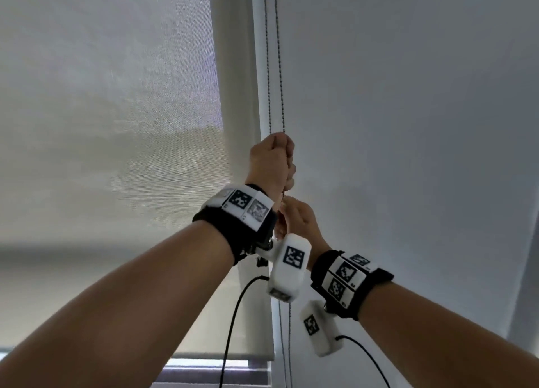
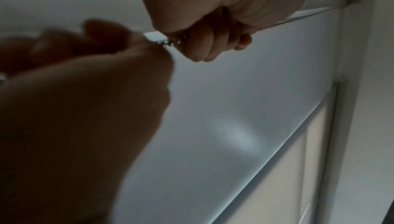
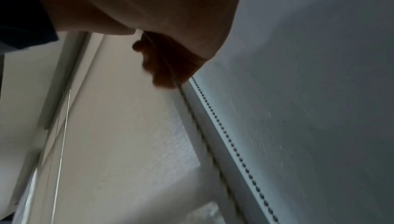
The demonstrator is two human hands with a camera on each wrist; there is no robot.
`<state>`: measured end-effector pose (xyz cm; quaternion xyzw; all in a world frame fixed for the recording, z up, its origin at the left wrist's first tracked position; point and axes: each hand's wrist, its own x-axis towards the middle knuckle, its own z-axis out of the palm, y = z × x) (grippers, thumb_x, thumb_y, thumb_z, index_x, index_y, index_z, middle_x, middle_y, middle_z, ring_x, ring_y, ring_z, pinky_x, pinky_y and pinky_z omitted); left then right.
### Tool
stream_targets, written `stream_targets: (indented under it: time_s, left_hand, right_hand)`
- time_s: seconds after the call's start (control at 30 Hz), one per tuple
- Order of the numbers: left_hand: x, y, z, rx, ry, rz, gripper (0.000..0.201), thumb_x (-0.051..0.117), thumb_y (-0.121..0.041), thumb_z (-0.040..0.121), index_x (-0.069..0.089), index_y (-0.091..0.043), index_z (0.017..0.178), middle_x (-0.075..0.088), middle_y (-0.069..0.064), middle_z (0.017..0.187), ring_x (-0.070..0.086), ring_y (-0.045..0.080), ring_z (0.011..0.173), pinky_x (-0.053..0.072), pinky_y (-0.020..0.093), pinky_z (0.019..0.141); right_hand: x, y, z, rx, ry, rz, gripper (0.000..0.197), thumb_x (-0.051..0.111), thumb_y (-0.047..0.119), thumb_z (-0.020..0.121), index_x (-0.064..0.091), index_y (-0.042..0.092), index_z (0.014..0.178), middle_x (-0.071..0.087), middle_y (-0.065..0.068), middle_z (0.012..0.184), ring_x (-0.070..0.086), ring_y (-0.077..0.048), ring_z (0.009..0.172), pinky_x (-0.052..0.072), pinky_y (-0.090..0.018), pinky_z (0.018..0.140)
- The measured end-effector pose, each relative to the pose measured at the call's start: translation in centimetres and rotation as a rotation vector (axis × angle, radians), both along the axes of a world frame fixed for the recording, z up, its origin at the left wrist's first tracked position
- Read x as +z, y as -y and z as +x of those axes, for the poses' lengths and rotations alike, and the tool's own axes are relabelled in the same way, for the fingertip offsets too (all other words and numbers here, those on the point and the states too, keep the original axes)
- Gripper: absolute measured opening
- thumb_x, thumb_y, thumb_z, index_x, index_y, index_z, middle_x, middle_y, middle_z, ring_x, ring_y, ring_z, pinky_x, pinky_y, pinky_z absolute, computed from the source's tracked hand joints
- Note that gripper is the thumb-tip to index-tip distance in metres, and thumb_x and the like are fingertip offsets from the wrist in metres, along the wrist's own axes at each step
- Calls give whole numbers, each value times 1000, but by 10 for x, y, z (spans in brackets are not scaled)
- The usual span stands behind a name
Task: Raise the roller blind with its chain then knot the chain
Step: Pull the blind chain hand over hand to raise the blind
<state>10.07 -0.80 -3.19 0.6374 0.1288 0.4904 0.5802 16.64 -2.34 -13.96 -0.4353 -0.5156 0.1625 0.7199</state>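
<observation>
The bead chain (image 1: 275, 66) hangs in two strands beside the window frame. My left hand (image 1: 274, 160) is closed in a fist round both strands, seen from below as a fist in the left wrist view (image 2: 213, 42), with the chain (image 2: 283, 23) running taut beyond it. Just under it my right hand (image 1: 291, 215) pinches the chain between its fingertips; it looms dark and blurred in the left wrist view (image 2: 106, 50). In the right wrist view its fingers (image 3: 164, 62) curl on the chain (image 3: 234, 150). The mesh roller blind (image 1: 116, 125) covers most of the window, its bottom bar (image 1: 227, 355) low.
A plain white wall (image 1: 408, 125) fills the right side. The white window frame (image 1: 259, 66) runs up behind the chain. A strip of glass (image 1: 215, 373) shows under the blind. Black cables (image 1: 233, 314) hang from the wrist cameras, and the slack chain (image 1: 281, 329) drops below my hands.
</observation>
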Motion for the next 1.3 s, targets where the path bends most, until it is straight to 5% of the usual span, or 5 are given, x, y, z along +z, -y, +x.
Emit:
stream_targets:
  time_s: [0.17, 0.43, 0.73, 1.03, 1.3]
  left_hand:
    - [-36, -2, -3, 39, -50, -14, 33, 32, -7, 87, 43, -19, 58, 30, -3, 49, 24, 12, 40, 16, 21, 42]
    - [-84, -5, -17, -13, -133, -114, 36, 26, 0, 87, 40, -17, 59, 28, 0, 51, 20, 12, 40, 10, 23, 44]
    - [-121, -10, -40, -32, -279, -124, 31, 31, 8, 82, 59, -5, 78, 41, 12, 64, 35, 17, 51, 25, 22, 43]
    - [-80, -30, -59, -156, -106, -181, 38, 37, -29, 98, 61, -1, 109, 71, 12, 101, 66, 25, 98, 49, 41, 96]
    - [-37, -22, -49, -139, -32, -69, 34, 41, -29, 94, 64, -4, 95, 66, 17, 96, 62, 31, 93, 46, 43, 92]
  right_hand:
    - [35, 16, 15, -50, 138, 71, 24, 36, -1, 76, 60, 0, 75, 61, -3, 62, 58, -15, 59, 49, -28, 58]
    - [126, 20, -7, 14, 41, -18, 35, 33, 20, 102, 56, -3, 116, 61, -19, 84, 62, -29, 72, 53, -41, 64]
    - [145, 9, -38, -15, -49, 6, 42, 32, 32, 102, 35, 21, 62, 28, 6, 52, 20, -8, 37, 17, -20, 42]
    - [111, 6, -41, -26, -57, 50, 42, 33, 27, 103, 33, 21, 61, 27, 6, 48, 19, -7, 35, 20, -16, 38]
    - [47, 12, -38, -31, -61, -7, 45, 36, 23, 104, 42, 14, 61, 34, 11, 40, 29, -3, 33, 26, -16, 37]
